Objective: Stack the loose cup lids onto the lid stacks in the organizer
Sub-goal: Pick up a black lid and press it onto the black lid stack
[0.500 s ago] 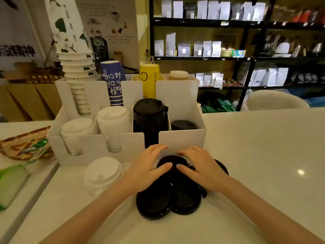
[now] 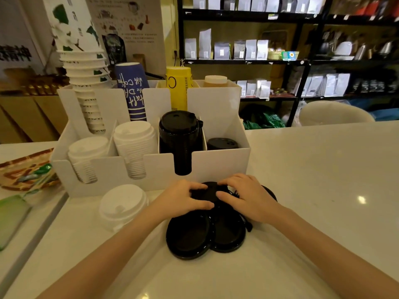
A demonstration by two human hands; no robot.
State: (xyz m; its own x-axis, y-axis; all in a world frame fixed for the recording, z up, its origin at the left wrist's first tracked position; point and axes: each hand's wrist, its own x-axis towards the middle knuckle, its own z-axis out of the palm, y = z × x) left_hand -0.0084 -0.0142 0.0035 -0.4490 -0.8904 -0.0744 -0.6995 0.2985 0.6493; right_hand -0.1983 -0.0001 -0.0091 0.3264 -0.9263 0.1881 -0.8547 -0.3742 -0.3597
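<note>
Several loose black lids point(image 2: 190, 236) lie overlapping on the white counter in front of the white organizer point(image 2: 222, 165). My left hand point(image 2: 181, 198) and my right hand point(image 2: 248, 197) both grip one black lid point(image 2: 205, 192) at the far side of the pile, fingers curled over its edges. A short stack of loose white lids point(image 2: 123, 203) sits to the left. The organizer's front row holds two white lid stacks point(image 2: 88, 152) point(image 2: 135, 139), a tall black lid stack point(image 2: 179, 134) and a low black lid stack point(image 2: 222, 143).
Paper cup stacks point(image 2: 84, 78), a blue cup point(image 2: 131, 91), a yellow cup point(image 2: 178, 89) and a tan one fill the organizer's back row. A woven tray point(image 2: 19, 169) with packets lies at the left. Dark shelves and a chair back stand behind the counter.
Both hands have curled tighter around the black lid at the far side of the pile. The rest of the pile has not shifted.
</note>
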